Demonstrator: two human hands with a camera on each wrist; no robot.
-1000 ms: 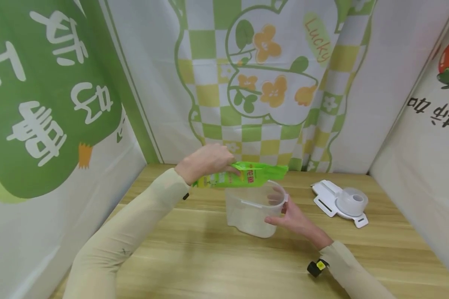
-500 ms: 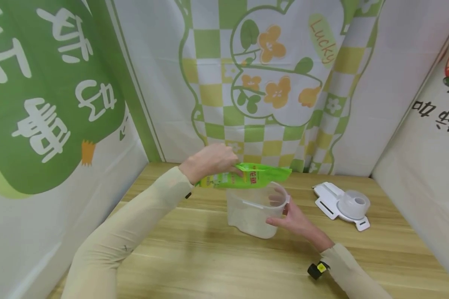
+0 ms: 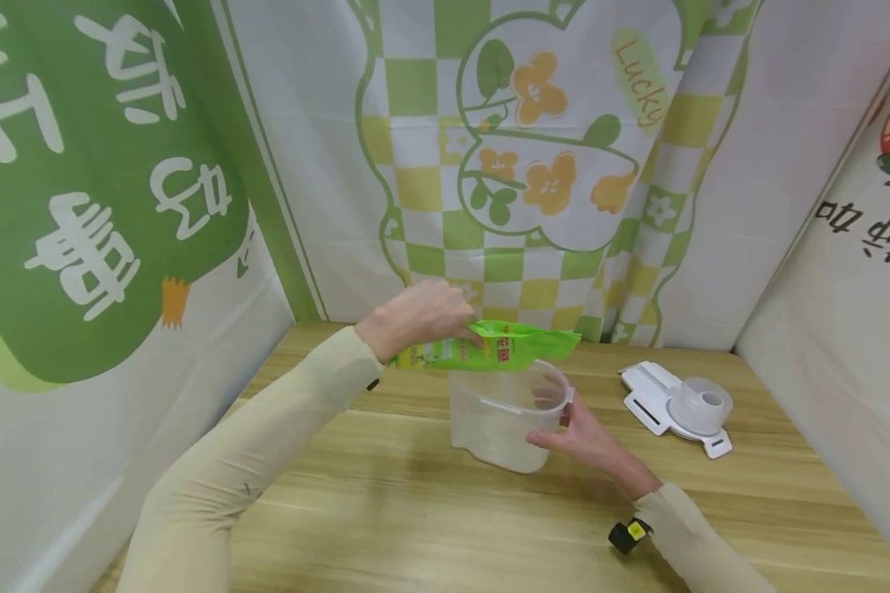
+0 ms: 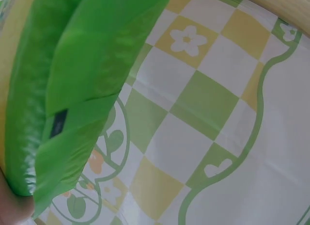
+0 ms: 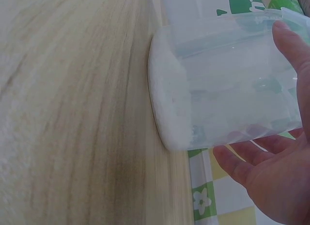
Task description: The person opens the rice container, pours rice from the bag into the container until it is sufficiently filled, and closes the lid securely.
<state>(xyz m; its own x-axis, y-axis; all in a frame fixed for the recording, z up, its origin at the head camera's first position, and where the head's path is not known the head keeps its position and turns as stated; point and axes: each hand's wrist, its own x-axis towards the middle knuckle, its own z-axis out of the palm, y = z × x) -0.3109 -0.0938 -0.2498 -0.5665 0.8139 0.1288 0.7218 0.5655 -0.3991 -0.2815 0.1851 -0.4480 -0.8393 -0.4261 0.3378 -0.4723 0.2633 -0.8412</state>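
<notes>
My left hand (image 3: 421, 315) grips a printed green plastic bag (image 3: 526, 347) from above. The bag lies tilted nearly flat, its right end over the mouth of a translucent plastic container (image 3: 489, 432). Upright on the table, the container is held at its right side by my right hand (image 3: 584, 443), thumb in front and fingers behind. A layer of white material (image 5: 167, 99) covers the container's bottom in the right wrist view; its grains are too fine to tell. In the left wrist view the green bag (image 4: 87, 65) fills the left side, and its opening is hidden.
A white lid (image 3: 653, 395) with a clear cup (image 3: 700, 406) on it lies on the wooden table (image 3: 386, 519), right of the container. Printed cloth (image 3: 519, 272) hangs behind, and more cloth encloses both sides.
The head view has shifted slightly. The left hand and bag rise a very little over the last half second; the container and right hand stay in place.
</notes>
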